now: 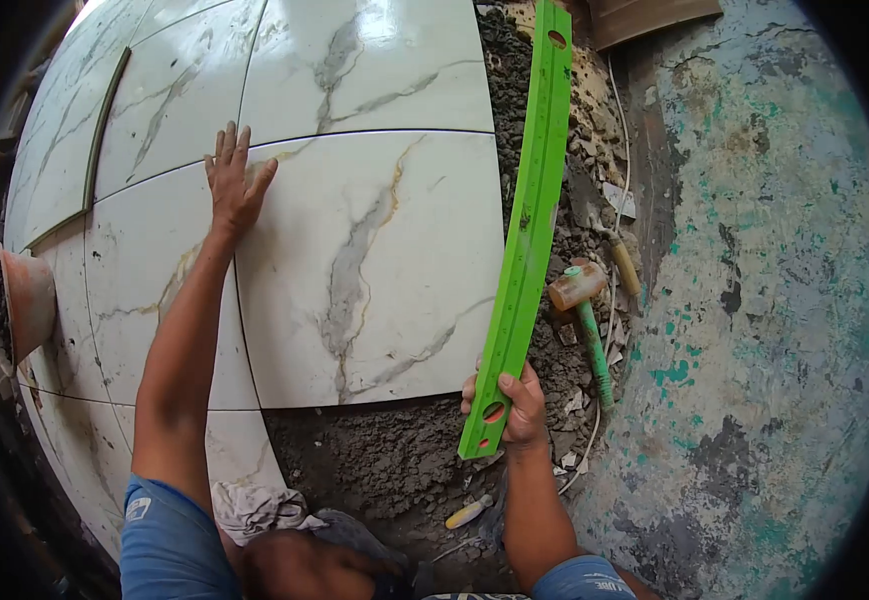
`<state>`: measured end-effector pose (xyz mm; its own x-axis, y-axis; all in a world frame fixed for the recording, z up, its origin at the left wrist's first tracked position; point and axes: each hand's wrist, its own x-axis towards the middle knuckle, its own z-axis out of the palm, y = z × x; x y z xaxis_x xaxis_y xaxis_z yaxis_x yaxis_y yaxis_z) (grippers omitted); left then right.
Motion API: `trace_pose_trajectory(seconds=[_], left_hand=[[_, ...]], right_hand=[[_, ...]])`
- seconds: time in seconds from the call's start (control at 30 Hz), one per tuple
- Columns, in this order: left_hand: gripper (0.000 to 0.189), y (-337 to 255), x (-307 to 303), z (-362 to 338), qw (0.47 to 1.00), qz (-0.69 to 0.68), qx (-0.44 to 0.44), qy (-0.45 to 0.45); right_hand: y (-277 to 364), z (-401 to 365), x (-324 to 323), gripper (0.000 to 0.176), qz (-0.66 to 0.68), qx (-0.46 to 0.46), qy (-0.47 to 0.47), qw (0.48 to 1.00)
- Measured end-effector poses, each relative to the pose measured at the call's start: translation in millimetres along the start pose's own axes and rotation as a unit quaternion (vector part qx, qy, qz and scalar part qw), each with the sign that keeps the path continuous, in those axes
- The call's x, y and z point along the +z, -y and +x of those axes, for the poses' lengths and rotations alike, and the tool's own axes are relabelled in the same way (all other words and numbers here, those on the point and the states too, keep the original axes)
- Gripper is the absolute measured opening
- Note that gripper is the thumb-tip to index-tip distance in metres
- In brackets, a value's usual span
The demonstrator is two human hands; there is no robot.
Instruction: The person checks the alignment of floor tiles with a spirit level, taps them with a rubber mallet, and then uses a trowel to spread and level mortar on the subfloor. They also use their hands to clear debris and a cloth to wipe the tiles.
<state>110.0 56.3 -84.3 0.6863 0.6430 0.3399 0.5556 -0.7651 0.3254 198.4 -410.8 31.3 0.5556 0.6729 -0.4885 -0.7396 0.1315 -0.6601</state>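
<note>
My left hand (237, 185) lies with spread fingers on the white marbled tiles (425, 250), near the joint between two rows. Nothing is in it. My right hand (510, 403) is wrapped round the lower end of a long green level (530, 230), close to its oval hole. The level stretches up and away along the right edge of the tiles, over the dark mortar. Whether it touches the tile surface I cannot tell. Right of the level lies a mallet (585, 310) with a pale head and green handle.
Rough grey mortar (375, 455) borders the front tile. A bucket (30, 303) stands at the left. A yellow-handled tool (470, 512) and a cloth (260, 508) lie near my knees. A thin cable runs past the mallet; a worn painted surface (755, 300) spans the right.
</note>
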Motion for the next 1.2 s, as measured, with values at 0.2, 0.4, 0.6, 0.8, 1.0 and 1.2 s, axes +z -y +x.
trace_pose_trajectory(seconds=[0.2, 0.4, 0.6, 0.8, 1.0, 1.2], left_hand=[[0.078, -244.7, -88.7, -24.9, 0.864, -0.483, 0.078, 0.115], [0.076, -259.5, -111.4, 24.9, 0.699, -0.703, -0.07, 0.111], [0.06, -286.7, -109.6, -162.9, 0.717, -0.638, -0.007, 0.281], [0.053, -226.0, -65.4, -205.4, 0.884, -0.165, 0.31, 0.308], [0.071, -216.4, 55.0, -16.9, 0.987, 0.007, 0.128, 0.097], [0.082, -293.7, -3.6, -225.6, 0.76, -0.253, 0.487, 0.348]], right_hand=[[-24.9, -21.2, 27.1, 0.04, 0.037, 0.022, 0.091, 0.995], [-39.1, -46.6, 67.7, 0.035, -0.148, 0.032, 0.067, 0.986], [1.3, -18.8, 64.8, 0.031, -0.373, -0.245, -0.088, 0.89], [50.4, -5.4, 26.6, 0.031, -0.371, -0.286, -0.154, 0.87], [23.5, -34.4, 8.1, 0.035, -0.368, -0.253, -0.233, 0.864], [33.1, -58.3, -24.0, 0.036, -0.401, -0.237, -0.267, 0.844]])
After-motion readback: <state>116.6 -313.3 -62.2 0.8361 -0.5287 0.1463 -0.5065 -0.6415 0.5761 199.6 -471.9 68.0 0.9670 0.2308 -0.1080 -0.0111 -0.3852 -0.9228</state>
